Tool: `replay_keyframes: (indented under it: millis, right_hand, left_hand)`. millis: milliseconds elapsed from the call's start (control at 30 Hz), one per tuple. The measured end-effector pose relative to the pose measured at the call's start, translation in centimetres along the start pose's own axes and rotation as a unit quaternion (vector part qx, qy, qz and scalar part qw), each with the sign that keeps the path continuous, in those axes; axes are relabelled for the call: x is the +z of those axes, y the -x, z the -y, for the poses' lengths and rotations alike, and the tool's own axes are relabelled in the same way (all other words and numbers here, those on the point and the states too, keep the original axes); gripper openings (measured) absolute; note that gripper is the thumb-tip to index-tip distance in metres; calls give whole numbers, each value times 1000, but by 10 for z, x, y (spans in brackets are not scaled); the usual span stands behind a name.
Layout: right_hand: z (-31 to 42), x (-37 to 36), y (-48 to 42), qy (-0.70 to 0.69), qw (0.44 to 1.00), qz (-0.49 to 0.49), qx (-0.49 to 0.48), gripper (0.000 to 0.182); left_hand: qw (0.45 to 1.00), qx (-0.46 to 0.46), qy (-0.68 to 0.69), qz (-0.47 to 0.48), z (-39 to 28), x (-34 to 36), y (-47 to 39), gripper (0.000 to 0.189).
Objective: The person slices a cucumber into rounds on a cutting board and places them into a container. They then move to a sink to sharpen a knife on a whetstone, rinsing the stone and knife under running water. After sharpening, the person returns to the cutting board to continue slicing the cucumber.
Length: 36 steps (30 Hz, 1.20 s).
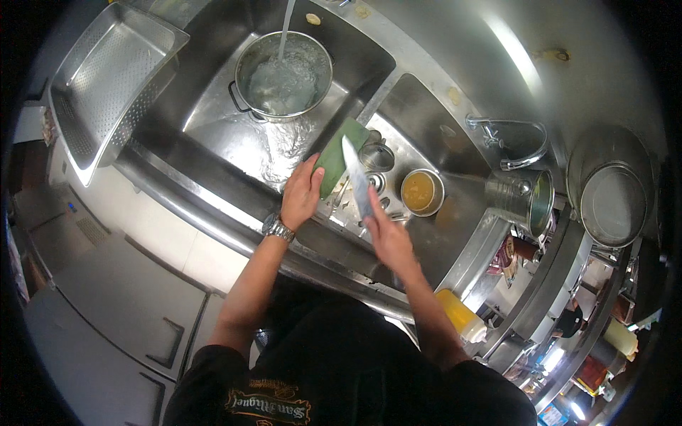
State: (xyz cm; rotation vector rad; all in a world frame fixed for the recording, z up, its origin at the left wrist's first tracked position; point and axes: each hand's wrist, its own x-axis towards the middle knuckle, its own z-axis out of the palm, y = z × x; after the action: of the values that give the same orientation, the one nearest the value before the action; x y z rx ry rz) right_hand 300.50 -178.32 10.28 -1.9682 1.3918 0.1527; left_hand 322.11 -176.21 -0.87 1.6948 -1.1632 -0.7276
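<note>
My right hand [391,242] grips the handle of a kitchen knife [356,173]. Its broad blade points up and to the left, its tip over a flat green rectangular slab [338,154]. The slab lies slantwise at the divider between two steel sink basins; whether it is a sharpening stone cannot be told. My left hand [302,193], with a metal watch at the wrist, holds the slab's near left edge between thumb and fingers. Beside the knife, in the right basin [453,234], are a small steel bowl [377,156], cutlery [341,196] and a cup of yellowish-brown liquid [422,193].
Water streams into a steel pot [283,73] in the left basin [208,120]. A perforated steel pan [114,69] stands at the far left. At right are a faucet [525,160], a large can [514,197] and a yellow squeeze bottle [459,314] near my forearm.
</note>
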Motion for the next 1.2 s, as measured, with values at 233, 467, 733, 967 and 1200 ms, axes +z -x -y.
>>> replay_keyframes:
  millis: [233,467,733,967,1200]
  right_hand:
    - [11,25,-7,-34,997,21,65,68]
    - [-1,19,-107,-62,990,-127,-21,71]
    - [7,-26,-108,-207,971,-108,57,78]
    - [1,10,21,-158,983,39,84,77]
    - [8,36,21,-17,998,-6,64,66]
  left_hand:
    - [998,-20,-52,4,-4,3,-1,39]
    - [998,-23,-63,12,-4,2,-3,39]
    - [1000,-8,-8,-18,5,8,-3,33]
    - [982,-165,88,39,12,9,-14,43]
    - [992,-116,24,41,3,7,-17,42]
